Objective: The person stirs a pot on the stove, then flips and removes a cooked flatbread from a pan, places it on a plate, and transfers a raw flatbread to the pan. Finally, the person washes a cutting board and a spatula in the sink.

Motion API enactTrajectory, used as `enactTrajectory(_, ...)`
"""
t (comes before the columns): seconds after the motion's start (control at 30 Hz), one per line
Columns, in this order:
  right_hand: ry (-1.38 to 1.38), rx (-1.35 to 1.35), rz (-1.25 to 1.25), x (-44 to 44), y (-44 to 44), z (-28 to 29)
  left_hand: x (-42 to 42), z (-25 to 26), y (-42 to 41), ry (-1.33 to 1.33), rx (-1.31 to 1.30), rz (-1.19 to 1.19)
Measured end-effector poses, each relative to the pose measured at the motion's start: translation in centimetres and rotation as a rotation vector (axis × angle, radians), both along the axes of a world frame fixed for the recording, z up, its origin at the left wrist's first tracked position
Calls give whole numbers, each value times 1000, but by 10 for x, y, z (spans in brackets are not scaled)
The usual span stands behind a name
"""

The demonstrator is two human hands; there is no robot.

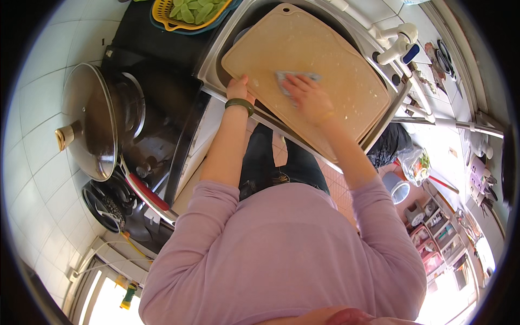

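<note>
A large tan cutting board (341,69) lies across the metal sink (211,61), with a hole at its far corner and pale specks on its surface. My left hand (240,90) grips the board's left edge, thumb on top, a dark green bangle around the wrist. Pressed flat on the board under my right hand (308,97) is a crumpled grey-blue cloth (284,83). That hand is slightly blurred, its fingers spread over the cloth. Most of the sink basin is hidden beneath the board.
Left of the sink, a lidded pan (91,122) with a red handle (146,191) sits on the black stove (158,93). A yellow basket (162,14) of flat green pods stands at the far left. White pipes with a blue-handled valve (410,53) run along the right wall.
</note>
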State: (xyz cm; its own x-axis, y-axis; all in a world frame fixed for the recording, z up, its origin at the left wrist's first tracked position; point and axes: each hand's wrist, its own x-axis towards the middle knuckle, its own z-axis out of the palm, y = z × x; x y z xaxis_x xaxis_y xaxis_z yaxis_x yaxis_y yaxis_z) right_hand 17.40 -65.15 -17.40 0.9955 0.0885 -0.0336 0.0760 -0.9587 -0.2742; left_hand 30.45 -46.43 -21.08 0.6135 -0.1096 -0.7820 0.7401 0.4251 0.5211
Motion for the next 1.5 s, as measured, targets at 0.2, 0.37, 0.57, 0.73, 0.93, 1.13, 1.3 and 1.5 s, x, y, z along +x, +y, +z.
enactTrajectory(0.2, -5, -260, -460, 65, -118, -52, -6, 14, -5, -83, -71, -30)
enactTrajectory(0.37, -11, 33, -48, 116, 0, -38, -2, 2, -4, -59, -81, 94)
enactTrajectory(0.57, 126, -19, -228, 53, -70, -37, -7, 2, -5, -72, -122, 160)
enactTrajectory(0.73, -34, -91, -318, 180, -97, -89, -2, 1, -9, -126, -166, 68)
enactTrajectory(0.93, -39, 132, 134, 138, 44, -42, -1, -10, 0, -39, -294, 196)
enactTrajectory(1.13, -45, 116, -125, -8, -37, -12, -4, -16, -2, -6, -179, 226)
enactTrajectory(1.3, 163, -129, -431, 57, -33, -3, 1, -14, -5, -55, -136, 150)
enactTrajectory(1.5, 3, 190, -208, 19, 84, 7, 6, -20, 4, -99, -176, 21)
